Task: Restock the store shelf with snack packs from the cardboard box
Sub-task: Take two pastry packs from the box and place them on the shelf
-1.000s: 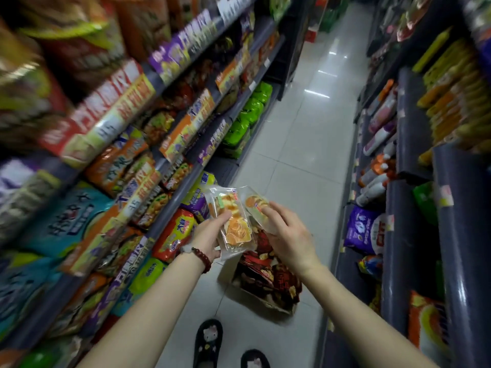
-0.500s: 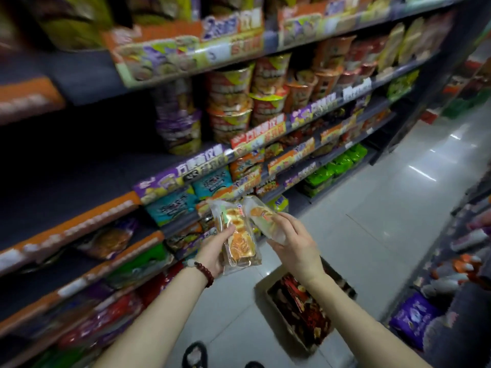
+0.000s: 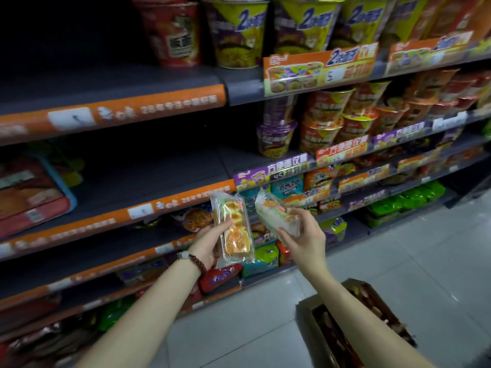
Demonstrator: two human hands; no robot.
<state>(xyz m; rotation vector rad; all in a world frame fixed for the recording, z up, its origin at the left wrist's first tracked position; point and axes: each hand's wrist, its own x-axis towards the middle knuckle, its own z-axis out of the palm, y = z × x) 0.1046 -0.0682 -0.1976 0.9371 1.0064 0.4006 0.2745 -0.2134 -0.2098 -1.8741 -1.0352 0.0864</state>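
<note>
Two clear snack packs, one clasped upright in left hand (image 3: 210, 245), other (image 3: 276, 213) apparently tilted in right hand's (image 3: 305, 237) grasp

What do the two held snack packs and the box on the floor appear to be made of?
Left-hand snack pack: clear glossy plastic film, since its orange contents show through and it glints. Right-hand snack pack: apparently the same crinkled transparent film. Box: likely brown cardboard, with matte walls and open flaps, though blurred.
</note>
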